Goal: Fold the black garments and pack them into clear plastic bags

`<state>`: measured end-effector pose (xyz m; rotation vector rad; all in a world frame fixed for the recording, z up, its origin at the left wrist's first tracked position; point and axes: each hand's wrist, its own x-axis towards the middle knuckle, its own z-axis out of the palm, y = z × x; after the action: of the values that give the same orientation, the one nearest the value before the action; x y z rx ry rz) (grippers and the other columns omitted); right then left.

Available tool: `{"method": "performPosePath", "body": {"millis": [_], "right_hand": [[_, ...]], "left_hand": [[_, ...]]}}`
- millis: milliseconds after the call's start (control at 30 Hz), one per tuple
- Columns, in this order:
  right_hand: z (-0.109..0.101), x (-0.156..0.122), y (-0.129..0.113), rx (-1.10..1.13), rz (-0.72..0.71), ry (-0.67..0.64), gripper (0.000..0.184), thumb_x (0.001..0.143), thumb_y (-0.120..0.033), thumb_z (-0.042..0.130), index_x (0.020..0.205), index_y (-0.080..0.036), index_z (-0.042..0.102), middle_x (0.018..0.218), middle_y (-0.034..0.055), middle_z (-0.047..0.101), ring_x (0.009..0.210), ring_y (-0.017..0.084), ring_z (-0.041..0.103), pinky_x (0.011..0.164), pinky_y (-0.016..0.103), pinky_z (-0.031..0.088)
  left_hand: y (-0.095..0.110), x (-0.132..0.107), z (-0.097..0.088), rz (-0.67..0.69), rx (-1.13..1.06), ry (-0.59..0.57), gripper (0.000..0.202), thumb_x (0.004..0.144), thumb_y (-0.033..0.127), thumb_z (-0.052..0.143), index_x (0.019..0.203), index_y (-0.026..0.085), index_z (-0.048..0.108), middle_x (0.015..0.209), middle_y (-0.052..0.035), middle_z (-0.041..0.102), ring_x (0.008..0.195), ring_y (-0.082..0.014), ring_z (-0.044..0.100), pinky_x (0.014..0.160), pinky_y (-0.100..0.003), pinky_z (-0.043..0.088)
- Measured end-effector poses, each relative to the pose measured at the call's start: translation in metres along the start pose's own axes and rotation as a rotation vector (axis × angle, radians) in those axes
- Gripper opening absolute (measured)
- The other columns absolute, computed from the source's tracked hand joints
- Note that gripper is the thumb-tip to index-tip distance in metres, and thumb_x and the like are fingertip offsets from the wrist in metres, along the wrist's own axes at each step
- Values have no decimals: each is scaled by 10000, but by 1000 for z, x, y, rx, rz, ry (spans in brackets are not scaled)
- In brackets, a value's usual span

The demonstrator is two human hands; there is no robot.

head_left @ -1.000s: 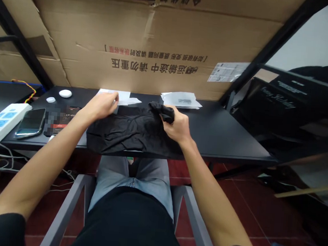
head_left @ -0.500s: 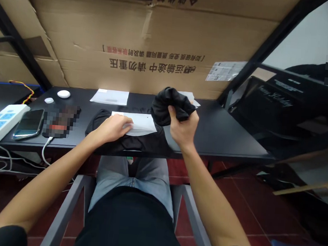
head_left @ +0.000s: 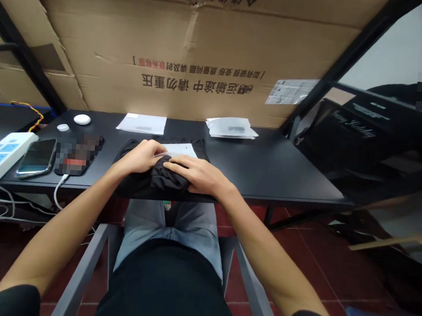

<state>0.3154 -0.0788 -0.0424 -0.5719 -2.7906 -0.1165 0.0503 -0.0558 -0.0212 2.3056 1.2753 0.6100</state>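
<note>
Both hands are at the near edge of the black desk, left of its middle. Black cloth lies spread there, its near side at the desk edge; a wad of black cloth sits on top. Cannot tell whether wad and spread part are one piece.

Left hand: fingers bent, tips at the white sheet and the wad's left side. Grip cannot be told. Right hand: fingers close together, extended over the wad from the right; thumb hidden, so grip cannot be told. The sheet lies on the spread cloth, just beyond the wad, partly covered by the hands.

Far side of desk: flat white packet at left, stack of white packets at right, both near the upright cardboard. Left end: phone, blurred dark device with white cable, power strip.
</note>
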Motion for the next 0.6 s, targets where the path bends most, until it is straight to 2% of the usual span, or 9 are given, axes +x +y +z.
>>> {"method": "performPosePath", "body": {"millis": [100,167,233,300,400,500,600], "right_hand": [[-6,3,-4,3,97,-105,806,881,11,649,1656,-166,515,1631,189,626,1503,312,614,1206,453,573],[-10,6,-8,-4,180,-132,794,902,30,602,1658,-189,501,1654,169,612,1501,300,621,1202,438,569],[-14,10,-11,-27,263,-146,773,930,40,549,1659,-210,488,1639,147,628,1481,292,638,1167,424,585],[-19,13,-14,-64,347,-154,746,959,43,501,1651,-236,488,1598,133,658,1439,289,662,1091,406,613],[-28,20,-19,-137,451,-154,650,1037,-9,441,1627,-273,511,1550,137,679,1352,297,707,975,390,634],[-33,29,-23,-217,539,-157,521,1113,-108,401,1589,-268,541,1470,153,715,1254,320,756,928,395,636],[-27,40,-22,-267,638,-174,429,1092,-107,446,1483,-179,607,1290,191,786,1109,333,804,919,410,640]], "left_hand": [[3,-3,1,6,29,46,354,1011,417,601,1058,195,873,1012,-85,862,947,-268,771,826,-328,540],[7,-7,3,17,102,66,314,1015,324,597,1155,221,858,1127,-96,858,1038,-277,776,914,-353,566],[13,-12,4,13,252,98,367,988,203,580,1259,229,825,1241,-108,833,1160,-295,752,1017,-392,569],[22,-17,7,-38,419,143,450,962,141,571,1349,225,785,1334,-123,793,1260,-323,704,1052,-432,579],[38,-23,10,-147,566,197,464,976,189,597,1413,217,751,1408,-149,741,1334,-375,638,971,-464,629],[52,-25,15,-206,596,226,419,1016,265,595,1401,224,754,1449,-160,706,1378,-400,587,927,-479,651],[58,-23,22,-194,542,228,366,1059,268,541,1338,247,777,1478,-145,691,1412,-400,558,978,-497,644]]}}
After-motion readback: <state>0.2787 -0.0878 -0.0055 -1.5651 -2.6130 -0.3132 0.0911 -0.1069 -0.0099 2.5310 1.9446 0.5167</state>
